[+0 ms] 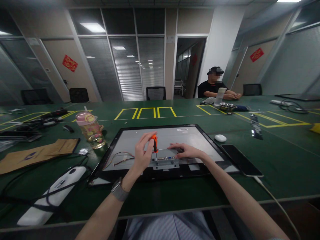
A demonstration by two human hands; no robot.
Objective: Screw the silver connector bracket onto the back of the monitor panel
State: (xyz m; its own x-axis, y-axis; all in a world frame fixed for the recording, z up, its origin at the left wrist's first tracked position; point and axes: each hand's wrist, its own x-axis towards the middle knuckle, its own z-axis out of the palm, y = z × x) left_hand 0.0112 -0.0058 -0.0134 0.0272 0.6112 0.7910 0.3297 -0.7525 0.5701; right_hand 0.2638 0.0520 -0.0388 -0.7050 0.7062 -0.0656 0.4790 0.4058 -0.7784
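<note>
My left hand (144, 150) is closed around the orange and black handle of a screwdriver (155, 144). The screwdriver stands upright, its shaft pointing down at a metal bracket (166, 164) with a connector board along it. Beside it, my right hand (186, 150) rests with fingers stretched out over the board's right end; whether the fingertips press on anything is hard to see. Both hands are above a display panel (200, 140) with a grey metal back and black frame, lying flat on the table. Thin wires (122, 154) run across the panel left of the bracket.
Left of the panel are a pink-lidded bottle (90, 128), a brown paper bag (40, 155) and a white power strip (53, 195) with black cables. On the right lie a phone (241, 160) on a cable and a white case (220, 138). Across the green table sits a person (212, 87).
</note>
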